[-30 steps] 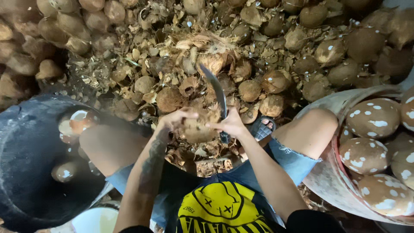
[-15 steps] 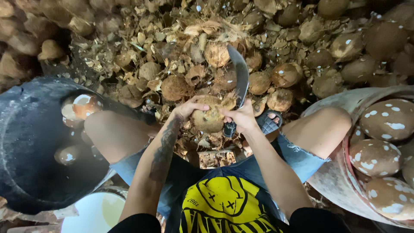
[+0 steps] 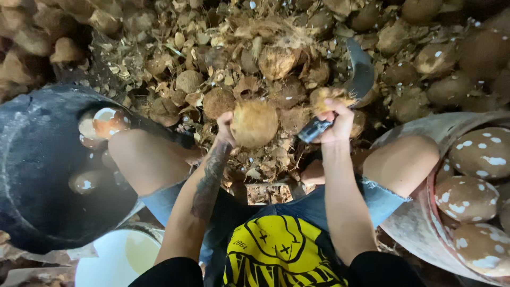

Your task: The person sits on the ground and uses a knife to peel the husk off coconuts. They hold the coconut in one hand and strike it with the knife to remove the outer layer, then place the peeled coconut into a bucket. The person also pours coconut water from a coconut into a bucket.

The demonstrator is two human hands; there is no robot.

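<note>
My left hand (image 3: pixel 227 129) grips a round brown husked coconut (image 3: pixel 255 123) from its left side, holding it up in front of my knees. My right hand (image 3: pixel 336 123) is closed round the dark handle of a curved knife (image 3: pixel 357 79), whose broad blade arcs up and to the right, apart from the coconut. A tuft of fibre sits just above my right fingers. Both forearms reach forward between my bare knees.
A heap of brown coconuts and husk scraps (image 3: pixel 255 58) covers the ground ahead. A big dark tub (image 3: pixel 37 175) with floating coconuts stands at left. A basket (image 3: pixel 419 223) of peeled, white-spotted coconuts (image 3: pixel 467 196) is at right. A white bowl (image 3: pixel 114 260) sits at bottom left.
The knife has swung from over the coconut out to the right, and my right hand has come off the coconut. My left hand still holds the coconut, now raised and more exposed.
</note>
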